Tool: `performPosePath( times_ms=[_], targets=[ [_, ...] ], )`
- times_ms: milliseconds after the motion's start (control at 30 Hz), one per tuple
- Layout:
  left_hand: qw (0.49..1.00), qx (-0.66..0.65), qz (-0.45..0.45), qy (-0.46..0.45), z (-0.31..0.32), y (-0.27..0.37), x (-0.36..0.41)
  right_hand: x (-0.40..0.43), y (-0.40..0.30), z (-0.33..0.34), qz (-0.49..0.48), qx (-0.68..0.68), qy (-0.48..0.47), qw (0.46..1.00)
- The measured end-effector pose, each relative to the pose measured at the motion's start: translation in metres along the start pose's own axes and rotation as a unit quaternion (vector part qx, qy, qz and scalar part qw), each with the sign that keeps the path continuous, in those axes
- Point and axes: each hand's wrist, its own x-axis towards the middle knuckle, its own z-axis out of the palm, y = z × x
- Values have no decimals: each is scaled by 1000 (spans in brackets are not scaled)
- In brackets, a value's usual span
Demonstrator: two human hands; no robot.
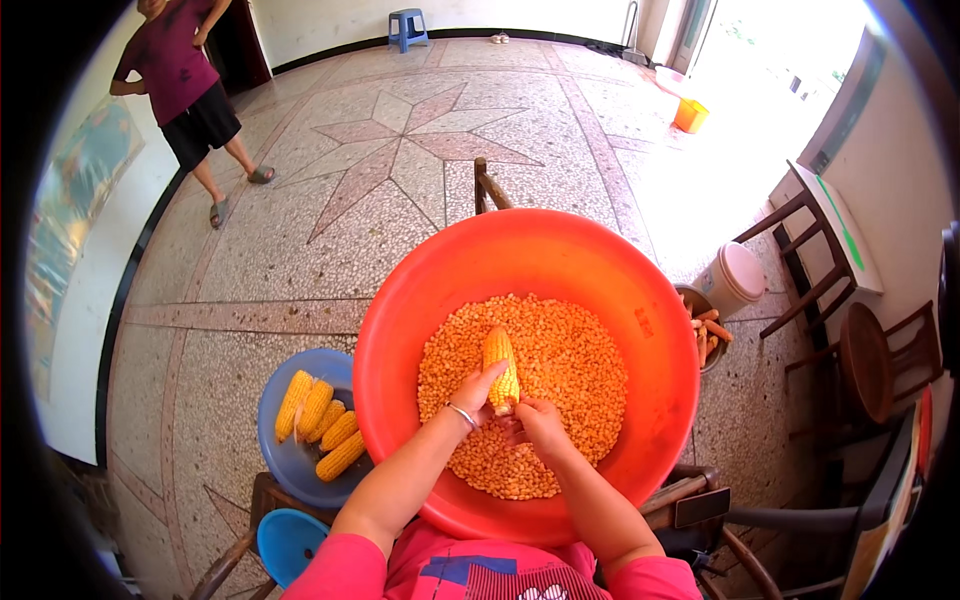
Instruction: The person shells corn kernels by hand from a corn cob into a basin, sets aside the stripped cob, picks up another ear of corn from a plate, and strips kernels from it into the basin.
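An ear of yellow corn points away from me above the large red plastic basin. My left hand grips it from the left side, a silver bangle on the wrist. My right hand is at the near, butt end of the ear, its fingers curled against or close to it; whether they pinch anything is hidden. Loose corn kernels cover the basin's bottom. Left of it, a blue basin holds several whole ears of corn.
A light-blue bowl lies near left. On the right stand a container of bare cobs, a lidded bucket and wooden chairs. A person stands far left. Farther off are a blue stool and an orange bucket.
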Motion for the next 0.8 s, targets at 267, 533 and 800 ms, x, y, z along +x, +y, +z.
performPosePath(
  times_ms=[267, 533, 800],
  targets=[
    [991, 114, 60, 37, -1, -4, 0, -11, -8, 17, -12, -59, -9, 998],
    [1000, -26, -2, -18, -4, 8, -1, -10, -9, 12, -65, 4, -51, 997],
    [990, 109, 78, 51, -1, -6, 3, -7, -6, 12, 3, 42, -51, 998]
  ],
)
